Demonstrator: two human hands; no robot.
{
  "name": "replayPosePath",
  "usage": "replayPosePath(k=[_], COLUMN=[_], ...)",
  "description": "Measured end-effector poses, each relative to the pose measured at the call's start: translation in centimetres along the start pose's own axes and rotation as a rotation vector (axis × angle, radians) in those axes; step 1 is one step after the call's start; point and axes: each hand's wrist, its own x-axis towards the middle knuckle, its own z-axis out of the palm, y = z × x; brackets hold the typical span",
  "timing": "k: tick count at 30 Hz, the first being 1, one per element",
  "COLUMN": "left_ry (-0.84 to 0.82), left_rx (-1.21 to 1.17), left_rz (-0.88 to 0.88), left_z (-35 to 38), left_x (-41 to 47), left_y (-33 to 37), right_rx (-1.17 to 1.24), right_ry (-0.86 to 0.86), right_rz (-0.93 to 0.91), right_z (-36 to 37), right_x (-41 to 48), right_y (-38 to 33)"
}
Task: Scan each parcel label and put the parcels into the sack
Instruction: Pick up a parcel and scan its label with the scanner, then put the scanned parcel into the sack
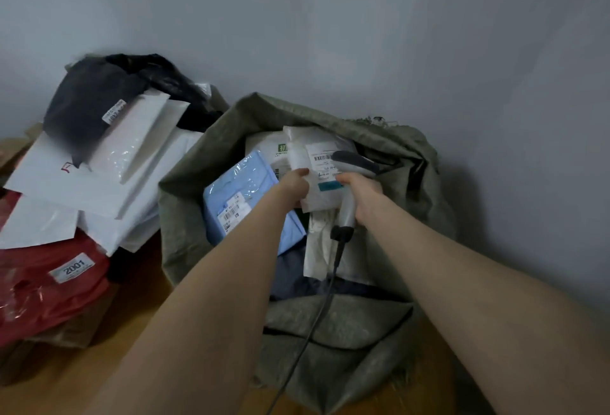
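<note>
Pinching the white parcel [298, 153] over the open sack [297, 111] with left hand [293, 185] fingers [303, 173], clamping the scanner [355, 161] in the right hand [364, 195], probably risking a missed read off the crinkled label [325, 159].

Dim, cool, diffuse light. A soft shadow lay on the wall [495, 203] right of the sack [330, 117]. Wide-angle bending curved the edges; the black parcel [79, 107] appeared blurred.

I am seeing a wooden surface [135, 309] bearing everything. A grey-green sack [330, 332] is standing on it, and a pile of parcels [99, 190] is lying just beside, leftward.
</note>
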Motion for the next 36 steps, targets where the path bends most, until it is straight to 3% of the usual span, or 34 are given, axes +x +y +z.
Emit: replayPosePath(k=[7,15,26,36], left_ry=[0.189,0.308,0.458,0.481], left_rx=[-0.252,-0.159,-0.147,-0.127], left_rz=[0.081,0.041,-0.054,-0.042], left_z=[-5.9,-15.1,-31.9,-39.9], left_x=[-2.9,-9.2,-20.2,-16.8], left_y=[-0.7,-6.9,-19.0,-21.0], right_rx=[0.018,-0.031,-0.096,-0.029], right_ry=[-0.06,-0.281,-0.526,-0.487], right_rz=[-0.054,-0.074,-0.061,-0.053], right_z=[2.2,9.3,24.9,34.1], right_x=[-3.1,-11.1,-23.5,-23.0], right_y=[-0.4,2.0,10.8,10.4])
